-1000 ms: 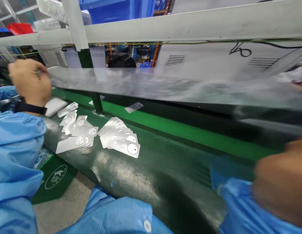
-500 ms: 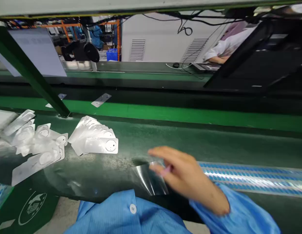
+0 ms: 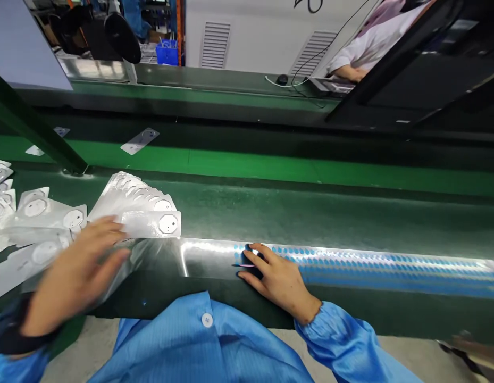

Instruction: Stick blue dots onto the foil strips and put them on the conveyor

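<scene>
A long clear film strip (image 3: 350, 266) with rows of blue stickers lies along the green bench. My right hand (image 3: 276, 274) rests on its left part, with a thin pink tool (image 3: 243, 265) held between the fingers. The strip's bare left end curls up near my left hand (image 3: 81, 271), which is blurred, its thumb apart from the fingers, beside the fanned stack of white plates (image 3: 139, 223). Whether it touches the film or the plates cannot be made out. More white plates (image 3: 37, 207) lie in a loose pile at the far left.
A green post (image 3: 35, 127) rises at the left. Two loose plates, one of them this plate (image 3: 140, 141), lie on the green strip behind the bench. Across the way, a person's white sleeve (image 3: 352, 53) shows beside a dark panel (image 3: 426, 80).
My left hand has come into view by the stack. My right hand has moved slightly left and settled on the film, which now extends further left. The view has tilted down and shifted.
</scene>
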A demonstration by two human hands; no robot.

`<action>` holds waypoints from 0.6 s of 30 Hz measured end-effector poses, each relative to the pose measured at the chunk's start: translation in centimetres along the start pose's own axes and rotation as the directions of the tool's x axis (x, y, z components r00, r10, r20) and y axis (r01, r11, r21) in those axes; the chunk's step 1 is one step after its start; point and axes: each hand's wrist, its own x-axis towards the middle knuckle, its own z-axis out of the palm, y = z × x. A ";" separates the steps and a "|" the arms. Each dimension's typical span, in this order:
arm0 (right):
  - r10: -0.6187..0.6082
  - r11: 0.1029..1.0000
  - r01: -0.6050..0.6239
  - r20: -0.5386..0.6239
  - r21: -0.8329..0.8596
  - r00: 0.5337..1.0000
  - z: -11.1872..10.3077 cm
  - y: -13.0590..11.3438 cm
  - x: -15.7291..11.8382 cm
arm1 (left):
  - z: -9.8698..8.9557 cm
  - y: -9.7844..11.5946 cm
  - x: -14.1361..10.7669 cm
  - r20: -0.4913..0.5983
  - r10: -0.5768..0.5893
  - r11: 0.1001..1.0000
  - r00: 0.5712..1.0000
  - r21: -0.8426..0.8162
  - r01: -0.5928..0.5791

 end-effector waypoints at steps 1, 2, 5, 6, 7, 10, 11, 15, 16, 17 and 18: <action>-0.005 1.000 0.005 0.004 0.000 1.000 -0.1 0.0 0.3 | 2.1 0.7 0.4 0.057 0.063 0.998 0.996 0.001 -0.063; -0.011 1.000 0.011 0.005 0.005 1.000 -0.2 0.0 0.4 | 4.0 1.1 0.7 0.130 0.135 0.991 0.982 -0.004 -0.135; -0.018 0.999 0.018 -0.001 0.036 1.000 -0.6 0.6 0.4 | 7.2 1.1 0.6 0.274 0.178 0.981 0.945 0.021 -0.190; -0.020 0.999 0.020 0.000 0.044 1.000 -0.6 0.9 0.3 | 7.3 0.7 0.2 0.304 0.174 0.981 0.937 0.023 -0.190; -0.028 0.998 0.027 0.004 0.051 1.000 -0.7 1.2 0.2 | 7.0 0.3 -0.3 0.328 0.170 0.982 0.929 0.020 -0.187; -0.108 0.991 0.105 0.039 0.079 0.993 -0.7 1.9 -0.1 | 5.1 -0.7 -1.8 0.369 0.127 0.990 0.921 0.013 -0.142; -0.151 0.985 0.147 0.049 0.089 0.987 -0.6 2.0 -0.1 | 4.5 -0.9 -2.3 0.377 0.105 0.993 0.920 0.019 -0.121; -0.263 0.961 0.254 0.071 0.106 0.962 -0.2 0.5 0.6 | 3.1 -1.5 -2.5 0.293 -0.020 0.998 0.956 0.063 0.001; -0.268 0.960 0.260 0.070 0.104 0.961 -0.1 -0.2 1.0 | 3.1 -1.6 -2.0 0.227 -0.045 0.997 0.973 0.070 0.030; -0.266 0.961 0.259 0.070 0.099 0.961 0.0 -0.8 1.4 | 3.2 -1.6 -1.2 0.156 -0.059 0.996 0.986 0.075 0.047; -0.264 0.962 0.257 0.074 0.091 0.962 0.1 -1.5 1.9 | 3.4 -1.5 0.0 0.099 -0.059 0.995 0.993 0.082 0.051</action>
